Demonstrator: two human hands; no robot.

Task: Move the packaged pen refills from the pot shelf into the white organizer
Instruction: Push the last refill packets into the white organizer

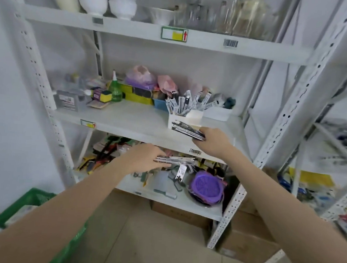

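A white organizer (192, 116) stands near the front of the middle shelf, with several packaged pen refills (188, 103) sticking up out of it. My right hand (213, 140) grips a flat bundle of packaged refills (189, 129), held just in front of the organizer's lower front face. My left hand (143, 157) grips a second bundle of refill packs (178, 159), held level below the middle shelf's front edge, in front of the lower shelf. A small tag hangs under that bundle.
On the middle shelf (128, 119) stand a green bottle (115, 89), sponges and bagged items. Purple round lids (206, 186) and tools lie on the lower shelf. Bowls and glass jars fill the top shelf. A green crate (36, 199) sits bottom left, cardboard boxes (248, 247) on the floor.
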